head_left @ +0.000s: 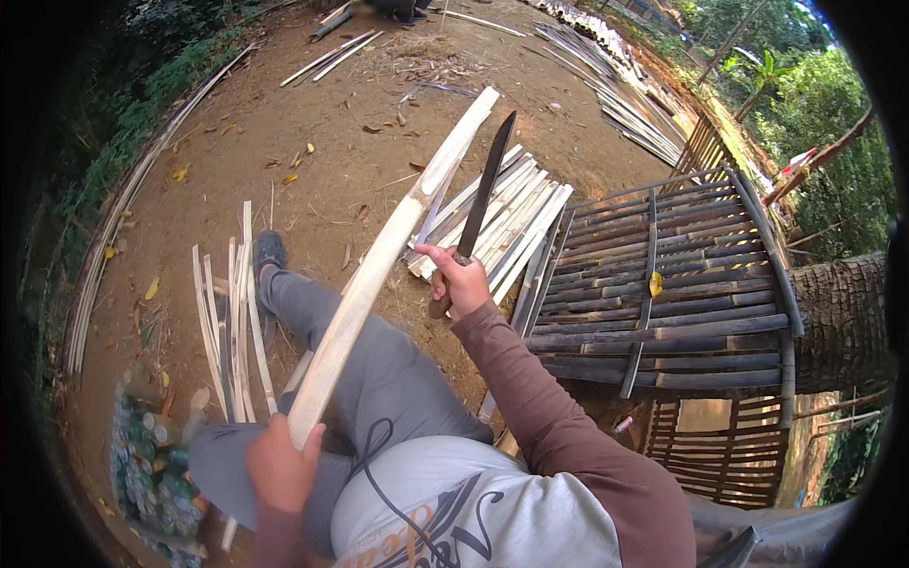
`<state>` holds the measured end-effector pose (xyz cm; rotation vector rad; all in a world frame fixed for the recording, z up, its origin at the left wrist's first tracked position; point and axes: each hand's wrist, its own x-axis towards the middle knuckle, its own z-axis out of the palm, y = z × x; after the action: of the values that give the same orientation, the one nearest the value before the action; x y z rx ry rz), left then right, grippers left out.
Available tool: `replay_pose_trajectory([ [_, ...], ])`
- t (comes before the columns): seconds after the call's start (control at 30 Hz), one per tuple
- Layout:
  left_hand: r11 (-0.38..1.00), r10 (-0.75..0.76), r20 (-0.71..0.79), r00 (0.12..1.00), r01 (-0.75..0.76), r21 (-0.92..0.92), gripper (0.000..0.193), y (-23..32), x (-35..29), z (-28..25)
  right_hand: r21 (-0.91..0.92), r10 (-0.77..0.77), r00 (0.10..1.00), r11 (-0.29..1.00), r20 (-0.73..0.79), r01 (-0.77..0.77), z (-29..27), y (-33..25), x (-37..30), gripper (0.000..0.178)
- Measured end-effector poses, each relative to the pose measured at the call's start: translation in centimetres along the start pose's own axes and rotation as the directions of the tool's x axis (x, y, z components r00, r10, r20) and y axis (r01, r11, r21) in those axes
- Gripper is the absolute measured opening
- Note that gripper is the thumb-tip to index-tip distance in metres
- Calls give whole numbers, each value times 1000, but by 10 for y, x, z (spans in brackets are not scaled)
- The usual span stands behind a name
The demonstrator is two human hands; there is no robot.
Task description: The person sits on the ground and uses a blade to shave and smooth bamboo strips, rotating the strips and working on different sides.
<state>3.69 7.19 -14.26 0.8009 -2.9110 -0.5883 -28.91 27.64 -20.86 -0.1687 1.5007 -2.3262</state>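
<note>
Brown dirt ground (331,118) bears a pile of pale split strips (516,204). Scattered yellow leaves (151,288) and loose strips (328,59) lie there too.

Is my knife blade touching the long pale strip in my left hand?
Apart. The head view shows a clear gap between the knife blade and the long pale strip.

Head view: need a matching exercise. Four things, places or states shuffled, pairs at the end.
Things
1. machete
2. long pale bamboo strip
3. bottle heap
4. slatted bamboo platform

Places and states
A. at the right, next to a thick tree trunk
B. on the ground at the lower left
C. handle in the right hand, dark blade pointing toward the top of the picture
D. lower end in the left hand

Pairs: 1-C, 2-D, 3-B, 4-A
</note>
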Motion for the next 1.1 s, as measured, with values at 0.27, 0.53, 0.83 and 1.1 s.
replay_pose_trajectory([
  [0.27, 983, 89, -270, 959, -40, 182, 50, 24, 49, 8, 96, -165, 986, 981, -24, 166, 42, -47, 50, 31],
  [0.53, 984, 136, -307, 942, -92, 152, 50, 30, 80, 0, 316, -182, 983, 931, -26, 181, 78, -87, 82, 32],
  [0.83, 917, 394, -311, 865, -350, 190, 71, 68, 105, -102, 271, -447, 878, 878, 170, 394, 110, -191, 92, 30],
  [1.1, 901, 421, -417, 805, -424, 92, 66, 96, 110, -187, -283, -574, 731, 680, 370, 676, 137, -261, 69, 27],
])
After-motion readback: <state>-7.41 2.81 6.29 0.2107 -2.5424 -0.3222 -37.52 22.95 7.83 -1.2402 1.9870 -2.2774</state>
